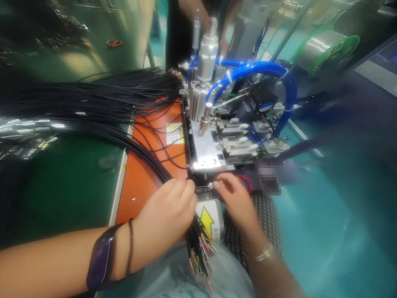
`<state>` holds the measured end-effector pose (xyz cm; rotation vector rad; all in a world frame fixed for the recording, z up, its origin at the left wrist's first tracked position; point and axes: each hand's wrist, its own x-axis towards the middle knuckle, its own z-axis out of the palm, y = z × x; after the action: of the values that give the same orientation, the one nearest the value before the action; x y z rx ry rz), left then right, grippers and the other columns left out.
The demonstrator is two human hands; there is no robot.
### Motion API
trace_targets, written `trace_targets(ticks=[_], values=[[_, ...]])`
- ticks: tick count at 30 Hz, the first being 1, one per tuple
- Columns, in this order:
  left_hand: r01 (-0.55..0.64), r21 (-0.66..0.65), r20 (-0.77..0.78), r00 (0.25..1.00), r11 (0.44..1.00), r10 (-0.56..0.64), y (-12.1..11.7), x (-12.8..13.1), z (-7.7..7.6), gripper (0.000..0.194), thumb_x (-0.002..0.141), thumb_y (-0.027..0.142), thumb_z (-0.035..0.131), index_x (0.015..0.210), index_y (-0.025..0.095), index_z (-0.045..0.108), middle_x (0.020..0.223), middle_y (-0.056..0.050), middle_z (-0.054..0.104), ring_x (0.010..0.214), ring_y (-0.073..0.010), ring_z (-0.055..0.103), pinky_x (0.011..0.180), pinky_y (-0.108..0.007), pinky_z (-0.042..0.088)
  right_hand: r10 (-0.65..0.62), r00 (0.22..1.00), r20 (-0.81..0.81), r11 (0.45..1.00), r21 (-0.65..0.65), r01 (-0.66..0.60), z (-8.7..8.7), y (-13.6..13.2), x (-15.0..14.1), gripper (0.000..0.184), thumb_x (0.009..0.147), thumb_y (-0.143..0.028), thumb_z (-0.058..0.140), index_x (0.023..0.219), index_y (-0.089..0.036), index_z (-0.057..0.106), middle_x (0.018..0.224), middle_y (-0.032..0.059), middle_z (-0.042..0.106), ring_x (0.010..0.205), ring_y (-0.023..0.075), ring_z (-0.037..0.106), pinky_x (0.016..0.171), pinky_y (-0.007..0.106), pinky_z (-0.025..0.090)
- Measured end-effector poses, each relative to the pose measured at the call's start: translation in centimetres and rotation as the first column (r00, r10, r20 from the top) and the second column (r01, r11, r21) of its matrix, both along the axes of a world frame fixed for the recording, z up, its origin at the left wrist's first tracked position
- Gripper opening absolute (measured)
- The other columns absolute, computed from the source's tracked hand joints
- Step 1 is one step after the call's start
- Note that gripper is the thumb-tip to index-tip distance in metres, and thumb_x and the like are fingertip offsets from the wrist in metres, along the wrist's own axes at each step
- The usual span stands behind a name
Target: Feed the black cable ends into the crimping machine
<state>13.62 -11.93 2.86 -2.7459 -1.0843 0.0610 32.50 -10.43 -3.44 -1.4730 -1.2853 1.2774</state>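
Left hand (166, 209) grips black wire bundle (124, 120); right hand (232, 196) beside pneumatic machine (204, 142).

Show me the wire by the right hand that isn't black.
The red wire looping beyond the right hand, unlike the black wire bundle in the left hand.

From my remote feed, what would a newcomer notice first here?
The thick sheaf of black wires sweeping in from the left over the orange panel catches the eye first. Bright blue pneumatic tubing arcs over the machine at upper right, and the left hand grips the wires.
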Motion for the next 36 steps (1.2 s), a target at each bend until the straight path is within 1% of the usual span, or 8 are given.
trace_targets(ticks=[4, 12, 14, 17, 19, 24, 30, 36], values=[[-0.013, 0.032, -0.028, 1.0, 0.999, 0.014, -0.3, 0.0, 0.2, 0.018, 0.073, 0.008, 0.047, 0.086, 0.01, 0.059, 0.074, -0.008, 0.055, 0.066, -0.0229, 0.052, 0.058, -0.034, 0.042, 0.029, 0.974, 0.225, 0.956, 0.28, -0.093, -0.5, -0.5, 0.5, 0.011, 0.087, -0.027, 0.055, 0.084, -0.021, 0.064, 0.09, 0.0045, 0.061, 0.084, 0.0186, 0.056, 0.072, 0.03, 0.045], [-0.046, -0.01, 0.005, 0.999, 0.999, 0.046, 0.0, -0.1, 0.2, 0.02, 0.075, 0.005, 0.045, 0.089, 0.013, 0.058, 0.072, -0.005, 0.055, 0.066, -0.0226, 0.053, 0.06, -0.036, 0.045, -0.01, 0.961, 0.276, 0.936, 0.341, -0.089, -0.4, -0.9, 1.0, 0.011, 0.088, -0.022, 0.054, 0.098, -0.022, 0.06, 0.094, 0.0044, 0.059, 0.085, 0.0179, 0.057, 0.075, 0.032, 0.047], [-0.045, -0.012, 0.029, 0.999, 0.999, 0.045, 0.1, -0.1, 0.2, 0.017, 0.075, 0.005, 0.046, 0.085, 0.014, 0.057, 0.07, -0.004, 0.055, 0.065, -0.0227, 0.052, 0.059, -0.036, 0.045, 0.06, 0.939, 0.339, 0.865, 0.451, -0.219, 0.7, -1.4, 1.6, 0.027, 0.086, -0.02, 0.058, 0.112, -0.027, 0.057, 0.101, 0.0048, 0.06, 0.09, 0.0188, 0.056, 0.078, 0.034, 0.048], [-0.047, -0.067, 0.06, 0.997, 0.997, 0.051, 0.4, -0.1, 0.3, 0.012, 0.073, 0.007, 0.05, 0.079, 0.016, 0.055, 0.07, -0.004, 0.055, 0.064, -0.0235, 0.052, 0.058, -0.038, 0.046, 0.312, 0.822, 0.476, 0.638, 0.537, -0.553, 2.3, -2.3, 2.2, 0.037, 0.086, -0.015, 0.058, 0.117, -0.035, 0.058, 0.1, 0.0021, 0.063, 0.09, 0.0181, 0.056, 0.08, 0.035, 0.048], [-0.061, -0.11, 0.069, 0.995, 0.992, 0.069, 0.6, -0.2, 0.3, 0.011, 0.073, 0.008, 0.051, 0.079, 0.016, 0.056, 0.072, -0.005, 0.057, 0.067, -0.024, 0.054, 0.06, -0.039, 0.047, 0.347, 0.79, 0.505, 0.567, 0.558, -0.606, 2.8, -2.8, 2.1, 0.034, 0.087, -0.014, 0.058, 0.114, -0.034, 0.06, 0.096, 0.0009, 0.066, 0.086, 0.0175, 0.056, 0.078, 0.035, 0.048], [-0.071, -0.05, 0.151, 0.986, 0.996, 0.077, 1.2, -0.7, 0.1, 0.019, 0.082, 0.006, 0.046, 0.094, 0.012, 0.06, 0.089, -0.009, 0.064, 0.087, -0.0243, 0.059, 0.075, -0.04, 0.051, 0.295, 0.856, 0.423, 0.608, 0.608, -0.51, 2.5, -2.5, 0.8, 0.028, 0.088, -0.011, 0.054, 0.109, -0.026, 0.061, 0.094, 0.0019, 0.069, 0.089, 0.0175, 0.058, 0.083, 0.037, 0.048], [0.146, 0.128, 0.336, 0.924, 0.981, -0.182, 1.0, -1.1, -0.2, 0.021, 0.088, 0.013, 0.044, 0.1, 0.01, 0.061, 0.104, -0.012, 0.066, 0.094, -0.0223, 0.06, 0.081, -0.037, 0.05, 0.124, 0.958, 0.259, 0.752, 0.606, -0.261, 2.2, -1.3, -0.1, 0.018, 0.086, -0.013, 0.058, 0.094, -0.026, 0.068, 0.087, 0.0013, 0.071, 0.083, 0.0174, 0.061, 0.077, 0.037, 0.05], [0.105, -0.005, 0.359, 0.928, 0.994, -0.096, 1.0, -0.8, -0.5, 0.024, 0.091, 0.016, 0.04, 0.103, 0.011, 0.06, 0.091, -0.008, 0.066, 0.082, -0.0201, 0.06, 0.074, -0.036, 0.049, 0.134, 0.98, 0.148, 0.814, 0.547, -0.194, 1.9, -1.5, -0.7, 0.015, 0.084, -0.015, 0.063, 0.091, -0.026, 0.069, 0.083, 0.0015, 0.07, 0.08, 0.0177, 0.061, 0.074, 0.035, 0.051]])
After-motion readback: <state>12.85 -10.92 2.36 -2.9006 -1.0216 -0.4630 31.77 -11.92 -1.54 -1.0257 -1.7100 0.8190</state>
